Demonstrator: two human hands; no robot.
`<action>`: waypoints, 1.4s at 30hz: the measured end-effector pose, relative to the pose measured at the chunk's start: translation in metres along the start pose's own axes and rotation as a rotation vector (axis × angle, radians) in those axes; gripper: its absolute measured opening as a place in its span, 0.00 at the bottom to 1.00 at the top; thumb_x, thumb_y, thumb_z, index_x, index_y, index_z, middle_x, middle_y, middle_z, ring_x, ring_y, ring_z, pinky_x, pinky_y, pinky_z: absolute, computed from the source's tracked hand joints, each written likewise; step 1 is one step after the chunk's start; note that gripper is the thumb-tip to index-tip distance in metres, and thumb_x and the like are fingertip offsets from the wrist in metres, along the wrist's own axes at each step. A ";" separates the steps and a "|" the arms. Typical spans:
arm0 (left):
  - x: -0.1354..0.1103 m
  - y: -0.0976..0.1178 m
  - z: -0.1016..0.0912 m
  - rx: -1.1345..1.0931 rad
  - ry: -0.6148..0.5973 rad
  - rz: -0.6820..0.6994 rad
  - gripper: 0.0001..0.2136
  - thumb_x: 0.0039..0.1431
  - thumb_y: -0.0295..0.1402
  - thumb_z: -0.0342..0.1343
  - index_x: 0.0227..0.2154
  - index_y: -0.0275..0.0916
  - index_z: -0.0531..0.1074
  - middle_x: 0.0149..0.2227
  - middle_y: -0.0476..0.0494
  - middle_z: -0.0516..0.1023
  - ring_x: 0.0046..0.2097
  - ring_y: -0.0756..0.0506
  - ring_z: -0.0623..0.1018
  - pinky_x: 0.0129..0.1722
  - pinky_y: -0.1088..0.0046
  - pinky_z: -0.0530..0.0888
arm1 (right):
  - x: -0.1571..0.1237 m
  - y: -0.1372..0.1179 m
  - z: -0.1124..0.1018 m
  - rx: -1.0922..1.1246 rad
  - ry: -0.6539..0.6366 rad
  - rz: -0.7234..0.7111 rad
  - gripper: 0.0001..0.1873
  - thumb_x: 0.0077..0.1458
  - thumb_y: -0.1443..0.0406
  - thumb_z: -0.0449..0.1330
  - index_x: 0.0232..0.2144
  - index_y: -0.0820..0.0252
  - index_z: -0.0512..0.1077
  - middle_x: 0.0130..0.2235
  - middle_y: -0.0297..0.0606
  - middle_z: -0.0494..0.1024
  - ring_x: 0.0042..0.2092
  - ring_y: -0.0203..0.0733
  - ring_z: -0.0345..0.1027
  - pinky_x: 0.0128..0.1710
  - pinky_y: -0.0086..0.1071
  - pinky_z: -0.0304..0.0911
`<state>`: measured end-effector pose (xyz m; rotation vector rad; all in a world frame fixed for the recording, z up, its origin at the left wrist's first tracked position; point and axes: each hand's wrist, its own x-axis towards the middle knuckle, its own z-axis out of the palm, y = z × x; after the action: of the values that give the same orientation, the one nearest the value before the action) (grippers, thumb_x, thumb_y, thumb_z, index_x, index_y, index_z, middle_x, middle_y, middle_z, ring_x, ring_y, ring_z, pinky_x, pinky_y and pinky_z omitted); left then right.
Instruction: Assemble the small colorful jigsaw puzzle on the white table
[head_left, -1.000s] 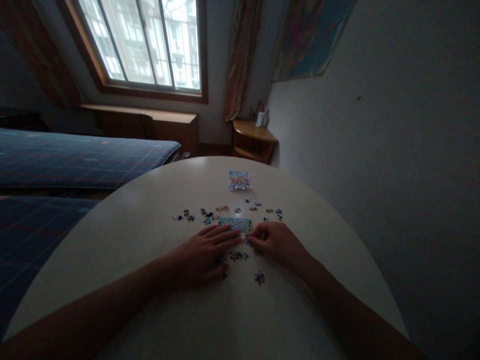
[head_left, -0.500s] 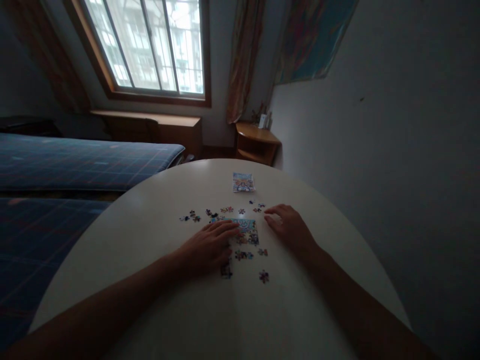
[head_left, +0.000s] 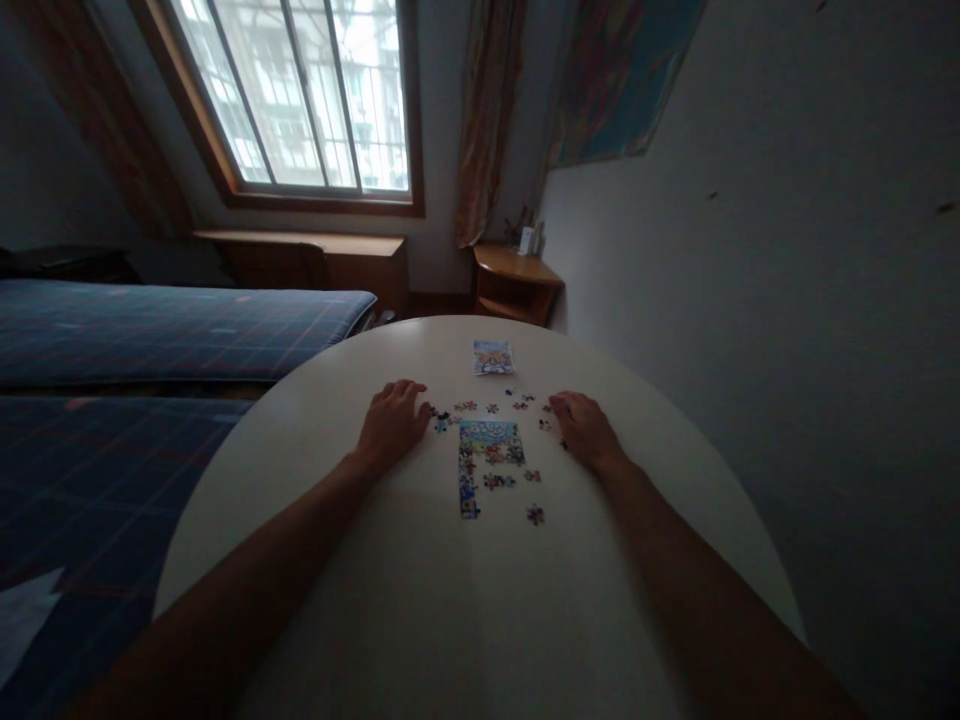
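Observation:
A partly joined jigsaw puzzle [head_left: 491, 435] lies on the white round table, with a wider joined block at the top and a strip running down its left side. My left hand [head_left: 391, 418] rests left of it, fingers apart and holding nothing, its fingertips beside several loose puzzle pieces [head_left: 441, 422]. Over on the right, my right hand [head_left: 586, 428] lies low on the tabletop with fingers loosely bent, among a few small loose pieces [head_left: 544, 425]. Its fingertips touch or nearly touch one piece. A short joined strip [head_left: 495, 481] and single pieces sit below the puzzle block.
A small printed picture packet [head_left: 493, 358] lies farther back on the white round table [head_left: 390, 600]. More loose pieces [head_left: 466, 406] form a row above the puzzle. A bed with plaid bedding [head_left: 172, 335] stands to the left, and a wall [head_left: 750, 330] is to the right.
My left hand has moved off the puzzle to the upper left, uncovering the joined block and left strip. My right hand has shifted slightly right. Some loose pieces now lie by its fingers.

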<state>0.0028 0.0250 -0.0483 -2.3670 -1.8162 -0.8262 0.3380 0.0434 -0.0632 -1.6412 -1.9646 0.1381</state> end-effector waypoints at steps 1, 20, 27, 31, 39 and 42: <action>0.000 -0.006 -0.002 0.018 0.007 -0.039 0.15 0.65 0.33 0.47 0.49 0.36 0.73 0.52 0.33 0.74 0.55 0.34 0.71 0.57 0.51 0.67 | -0.001 0.001 -0.001 0.011 -0.008 -0.003 0.26 0.68 0.54 0.42 0.46 0.60 0.76 0.53 0.48 0.77 0.56 0.49 0.67 0.60 0.44 0.56; -0.003 -0.052 -0.016 -0.077 -0.172 -0.016 0.12 0.59 0.37 0.52 0.38 0.38 0.79 0.43 0.38 0.79 0.48 0.38 0.77 0.57 0.59 0.68 | -0.001 0.006 -0.001 0.019 -0.092 -0.071 0.26 0.69 0.55 0.41 0.48 0.61 0.75 0.56 0.49 0.75 0.59 0.48 0.65 0.62 0.44 0.54; -0.008 -0.049 -0.020 -0.227 -0.121 -0.103 0.09 0.56 0.35 0.54 0.37 0.38 0.74 0.39 0.39 0.81 0.45 0.38 0.78 0.49 0.60 0.73 | -0.004 -0.002 -0.005 0.018 -0.067 -0.053 0.24 0.69 0.56 0.42 0.49 0.59 0.75 0.55 0.47 0.76 0.58 0.48 0.66 0.61 0.44 0.56; -0.007 -0.035 -0.024 -0.365 -0.070 -0.098 0.10 0.59 0.35 0.52 0.38 0.38 0.75 0.41 0.39 0.81 0.44 0.40 0.79 0.50 0.61 0.73 | -0.005 -0.023 -0.016 0.036 -0.019 -0.064 0.21 0.67 0.57 0.47 0.47 0.60 0.76 0.53 0.49 0.77 0.56 0.50 0.66 0.59 0.45 0.57; -0.021 0.034 -0.007 -0.754 -0.171 -0.026 0.15 0.58 0.38 0.59 0.46 0.39 0.74 0.37 0.43 0.82 0.37 0.44 0.83 0.39 0.67 0.79 | -0.032 -0.106 -0.023 0.332 -0.144 -0.231 0.11 0.60 0.64 0.60 0.44 0.59 0.78 0.37 0.38 0.82 0.37 0.39 0.74 0.41 0.32 0.66; -0.029 0.052 -0.001 -1.084 -0.223 -0.066 0.19 0.53 0.39 0.64 0.46 0.37 0.71 0.37 0.43 0.82 0.38 0.43 0.83 0.40 0.66 0.80 | -0.044 -0.123 -0.022 0.453 -0.245 -0.292 0.12 0.59 0.64 0.62 0.45 0.57 0.78 0.36 0.36 0.82 0.36 0.37 0.74 0.38 0.30 0.65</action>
<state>0.0447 -0.0170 -0.0456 -3.0455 -1.7587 -2.0347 0.2451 -0.0329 -0.0079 -1.0769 -2.1294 0.6452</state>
